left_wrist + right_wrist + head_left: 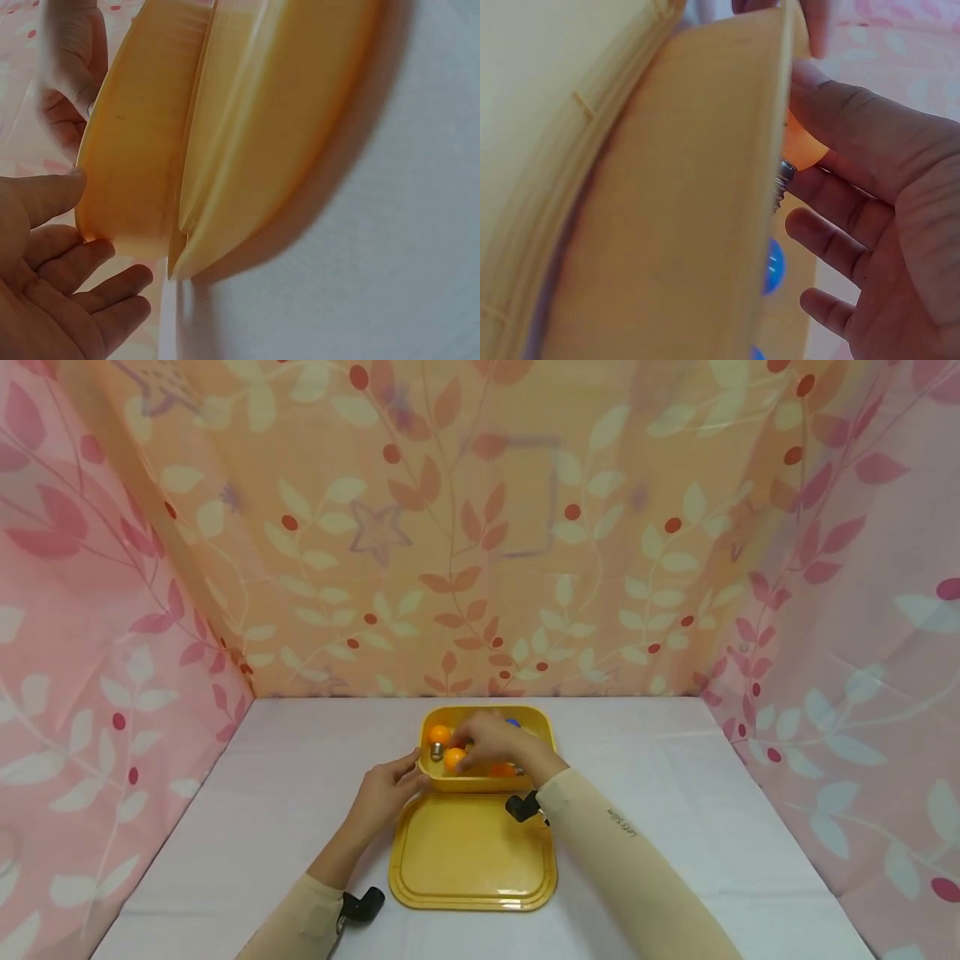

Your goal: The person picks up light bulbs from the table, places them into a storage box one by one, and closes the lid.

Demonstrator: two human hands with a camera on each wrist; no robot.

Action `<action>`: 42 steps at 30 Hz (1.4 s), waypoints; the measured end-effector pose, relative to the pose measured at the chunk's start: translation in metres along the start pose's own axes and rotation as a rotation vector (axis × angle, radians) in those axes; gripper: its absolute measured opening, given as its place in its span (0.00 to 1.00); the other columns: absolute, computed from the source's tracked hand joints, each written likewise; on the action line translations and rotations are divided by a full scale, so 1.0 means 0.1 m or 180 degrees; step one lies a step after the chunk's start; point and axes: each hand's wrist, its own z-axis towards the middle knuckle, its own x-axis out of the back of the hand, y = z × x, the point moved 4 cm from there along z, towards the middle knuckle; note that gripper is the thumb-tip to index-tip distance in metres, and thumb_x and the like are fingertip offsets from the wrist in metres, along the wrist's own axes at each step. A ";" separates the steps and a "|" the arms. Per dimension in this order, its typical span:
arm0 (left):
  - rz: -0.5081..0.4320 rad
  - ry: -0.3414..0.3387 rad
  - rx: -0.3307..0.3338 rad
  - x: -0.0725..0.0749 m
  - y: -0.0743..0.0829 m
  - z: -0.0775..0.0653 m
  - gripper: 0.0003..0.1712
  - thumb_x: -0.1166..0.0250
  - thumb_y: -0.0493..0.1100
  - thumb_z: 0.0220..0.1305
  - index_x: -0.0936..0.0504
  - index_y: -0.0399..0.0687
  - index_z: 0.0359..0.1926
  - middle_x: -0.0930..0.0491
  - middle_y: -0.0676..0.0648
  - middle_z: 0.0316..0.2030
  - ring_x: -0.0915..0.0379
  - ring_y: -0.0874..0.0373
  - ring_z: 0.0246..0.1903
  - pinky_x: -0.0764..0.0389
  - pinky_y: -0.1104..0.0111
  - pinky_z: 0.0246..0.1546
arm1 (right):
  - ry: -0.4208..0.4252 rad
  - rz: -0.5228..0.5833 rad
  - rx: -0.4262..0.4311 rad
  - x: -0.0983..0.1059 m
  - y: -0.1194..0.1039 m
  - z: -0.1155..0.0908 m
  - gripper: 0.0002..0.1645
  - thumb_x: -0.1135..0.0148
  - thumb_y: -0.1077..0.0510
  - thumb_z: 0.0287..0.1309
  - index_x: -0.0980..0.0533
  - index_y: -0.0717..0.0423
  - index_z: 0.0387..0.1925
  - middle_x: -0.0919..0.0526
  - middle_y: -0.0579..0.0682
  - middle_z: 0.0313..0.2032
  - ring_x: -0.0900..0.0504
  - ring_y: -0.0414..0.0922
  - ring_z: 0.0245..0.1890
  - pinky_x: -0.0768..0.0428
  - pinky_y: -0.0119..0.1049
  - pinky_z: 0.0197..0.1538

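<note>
A yellow plastic box (480, 784) holds several small light bulbs. My right hand (495, 739) reaches into it and pinches an orange light bulb (453, 760) between thumb and fingers. In the right wrist view the thumb lies against an orange bulb (808, 142), a metal screw base beside it; the other fingers are spread. My left hand (386, 789) rests at the box's near left corner. From the left wrist, the thumb (52, 196) touches the rim and the relaxed fingertips meet the outer wall (135, 150).
Another orange bulb (438, 735) lies at the box's left, a blue bulb (513, 723) at the back and an orange one (502, 770) near the front wall. Directly before the box lies a flat yellow lid (472, 852) on the white cloth (637, 752). Patterned curtains (480, 527) enclose the table.
</note>
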 end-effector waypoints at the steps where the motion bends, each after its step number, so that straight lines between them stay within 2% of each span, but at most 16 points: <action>1: 0.0009 -0.0003 0.0009 0.00 0.00 0.01 0.36 0.32 0.57 0.69 0.29 0.55 0.73 0.24 0.48 0.68 0.31 0.48 0.70 0.27 0.49 0.68 | -0.0017 0.0001 -0.0006 -0.01 -0.01 0.01 0.20 0.22 0.43 0.54 0.13 0.40 0.48 0.14 0.32 0.43 0.22 0.38 0.48 0.30 0.44 0.63; 6: 0.0041 -0.0009 -0.0026 0.02 0.04 0.06 0.35 0.32 0.55 0.70 0.29 0.55 0.74 0.25 0.48 0.68 0.31 0.48 0.70 0.27 0.49 0.68 | -0.0020 -0.0157 -0.0029 -0.02 -0.04 0.04 0.18 0.23 0.44 0.56 0.13 0.40 0.48 0.14 0.33 0.42 0.25 0.40 0.48 0.33 0.46 0.61; 14: 0.0059 -0.0019 0.0007 0.06 0.10 0.08 0.36 0.32 0.56 0.69 0.30 0.57 0.74 0.25 0.48 0.68 0.32 0.47 0.70 0.29 0.48 0.69 | -0.0006 -0.0127 -0.0167 -0.04 -0.02 0.07 0.16 0.23 0.45 0.57 0.14 0.38 0.47 0.17 0.33 0.40 0.27 0.41 0.47 0.35 0.48 0.63; 20: 0.0078 -0.0016 0.0000 0.05 0.12 0.08 0.35 0.32 0.54 0.69 0.29 0.55 0.74 0.25 0.47 0.68 0.32 0.47 0.70 0.29 0.48 0.69 | 0.0033 -0.0101 -0.0114 -0.04 0.00 0.05 0.20 0.23 0.44 0.56 0.13 0.43 0.49 0.14 0.38 0.43 0.26 0.40 0.48 0.36 0.48 0.62; 24: 0.0111 0.0034 -0.0043 0.04 0.10 0.06 0.35 0.31 0.54 0.69 0.29 0.55 0.74 0.24 0.45 0.67 0.31 0.46 0.70 0.29 0.47 0.69 | 0.0147 -0.0268 0.0029 0.00 0.01 0.00 0.23 0.23 0.41 0.55 0.13 0.46 0.50 0.13 0.39 0.45 0.25 0.41 0.49 0.34 0.47 0.61; 30: 0.0087 0.0077 -0.0019 -0.02 0.02 0.00 0.35 0.31 0.54 0.69 0.28 0.55 0.73 0.23 0.44 0.66 0.28 0.43 0.67 0.28 0.46 0.68 | 0.0339 -0.0454 0.0230 0.09 -0.02 -0.24 0.22 0.26 0.44 0.59 0.14 0.47 0.53 0.13 0.41 0.48 0.23 0.44 0.52 0.33 0.49 0.65; 35: 0.0042 0.0090 -0.0008 -0.04 0.01 -0.04 0.34 0.30 0.53 0.68 0.28 0.55 0.72 0.23 0.44 0.66 0.27 0.43 0.66 0.28 0.44 0.67 | 0.0524 -0.0593 0.0339 0.18 0.01 -0.50 0.18 0.29 0.43 0.62 0.14 0.43 0.51 0.13 0.43 0.50 0.24 0.44 0.51 0.28 0.46 0.60; 42: 0.0099 0.0125 -0.0030 0.01 0.02 0.00 0.34 0.31 0.53 0.68 0.27 0.56 0.73 0.23 0.45 0.66 0.28 0.43 0.68 0.28 0.45 0.68 | 0.0750 -0.0682 0.0308 0.29 0.08 -0.86 0.19 0.30 0.41 0.63 0.14 0.42 0.52 0.14 0.41 0.52 0.24 0.46 0.58 0.31 0.50 0.67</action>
